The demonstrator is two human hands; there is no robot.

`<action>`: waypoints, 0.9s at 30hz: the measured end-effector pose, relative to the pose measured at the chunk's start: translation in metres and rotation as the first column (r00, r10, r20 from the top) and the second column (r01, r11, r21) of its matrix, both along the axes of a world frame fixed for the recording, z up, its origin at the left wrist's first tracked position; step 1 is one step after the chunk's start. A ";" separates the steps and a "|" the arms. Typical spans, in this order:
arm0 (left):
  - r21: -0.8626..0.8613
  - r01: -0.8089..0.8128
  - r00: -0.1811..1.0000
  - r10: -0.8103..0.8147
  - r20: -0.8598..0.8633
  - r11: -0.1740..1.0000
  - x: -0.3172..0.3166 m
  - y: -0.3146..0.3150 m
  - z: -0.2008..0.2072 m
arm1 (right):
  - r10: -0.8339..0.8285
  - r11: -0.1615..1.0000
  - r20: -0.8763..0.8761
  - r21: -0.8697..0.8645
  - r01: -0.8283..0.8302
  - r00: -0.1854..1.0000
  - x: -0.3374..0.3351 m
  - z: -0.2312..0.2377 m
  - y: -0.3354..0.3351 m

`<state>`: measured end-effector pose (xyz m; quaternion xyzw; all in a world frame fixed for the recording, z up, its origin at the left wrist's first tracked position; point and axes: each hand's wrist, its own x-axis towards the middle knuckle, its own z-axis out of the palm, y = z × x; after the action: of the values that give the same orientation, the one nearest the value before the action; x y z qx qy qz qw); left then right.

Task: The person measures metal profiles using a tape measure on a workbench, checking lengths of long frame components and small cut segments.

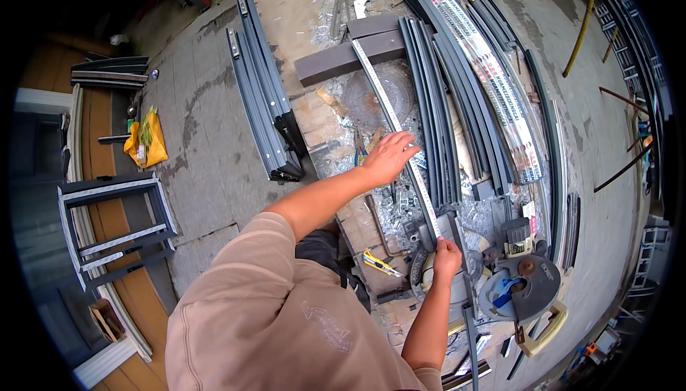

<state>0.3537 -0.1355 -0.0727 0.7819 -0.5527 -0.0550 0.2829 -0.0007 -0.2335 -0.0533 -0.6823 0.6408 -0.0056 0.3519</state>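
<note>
You are pressing your left hand (389,157) flat, fingers spread open, on a long grey metal strip (400,130) lying across the worktop (314,116). Your right hand (447,257) is closing around the near end of that strip, just beside the round saw (520,287). A bundle of dark grey bars (432,116) is lying right next to the strip. A yellow cutter (379,263) is resting near your right arm. A yellow bag (146,141) is sitting on the floor, well apart.
</note>
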 end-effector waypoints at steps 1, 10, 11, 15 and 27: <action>0.064 0.076 0.996 -0.078 0.039 0.995 0.000 -0.005 -0.005 | 0.004 1.000 0.008 -0.002 -0.004 1.000 0.001 -0.001 -0.001; 0.333 0.326 0.893 -0.404 0.200 0.885 -0.004 -0.050 -0.038 | -0.012 0.999 -0.122 0.033 0.016 0.992 -0.009 -0.009 -0.003; 0.296 0.321 0.903 -0.385 0.192 0.900 0.000 -0.049 -0.042 | -0.012 0.998 -0.151 0.060 0.021 0.989 -0.004 -0.003 -0.007; 0.372 0.321 0.914 -0.388 0.118 0.871 0.011 -0.050 -0.027 | 0.009 1.000 -0.180 -0.003 -0.010 0.984 -0.007 0.015 -0.007; 0.417 0.372 0.901 -0.430 0.052 0.829 0.005 -0.064 -0.006 | -0.178 0.984 -0.173 -0.038 0.174 0.969 -0.118 0.010 0.019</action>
<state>0.3591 -0.1999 -0.0788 0.6907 -0.7009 -0.1675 0.0600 -0.1192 -0.2141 -0.0430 -0.6243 0.7273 0.0163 0.2846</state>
